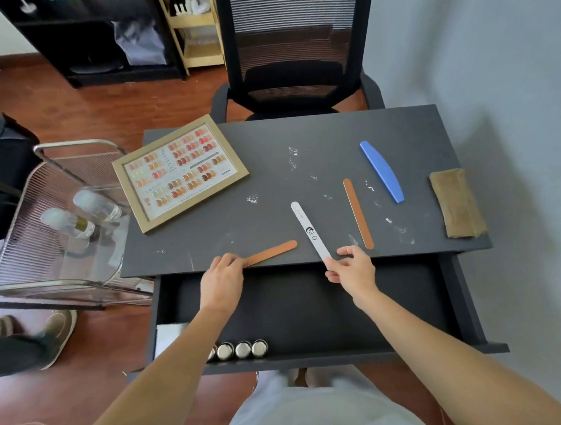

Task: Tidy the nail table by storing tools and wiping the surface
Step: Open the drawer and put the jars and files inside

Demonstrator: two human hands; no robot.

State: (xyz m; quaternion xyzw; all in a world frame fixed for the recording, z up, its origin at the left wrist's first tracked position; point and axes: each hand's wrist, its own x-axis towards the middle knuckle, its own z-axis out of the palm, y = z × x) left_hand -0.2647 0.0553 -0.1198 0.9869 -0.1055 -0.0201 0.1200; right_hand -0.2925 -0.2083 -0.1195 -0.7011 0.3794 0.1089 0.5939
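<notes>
My left hand pinches the near end of an orange nail file lying at the front edge of the dark table. My right hand grips the near end of a white nail file that angles up across the table. A second orange file and a blue curved buffer lie to the right. A folded brown cloth rests at the right edge. White dust specks are scattered over the top. The drawer below stands open.
A framed nail colour chart sits at the table's back left. Several silver-capped bottles line the drawer's front left. A wire cart with clear bottles stands left. A black office chair faces the far side; a wall is right.
</notes>
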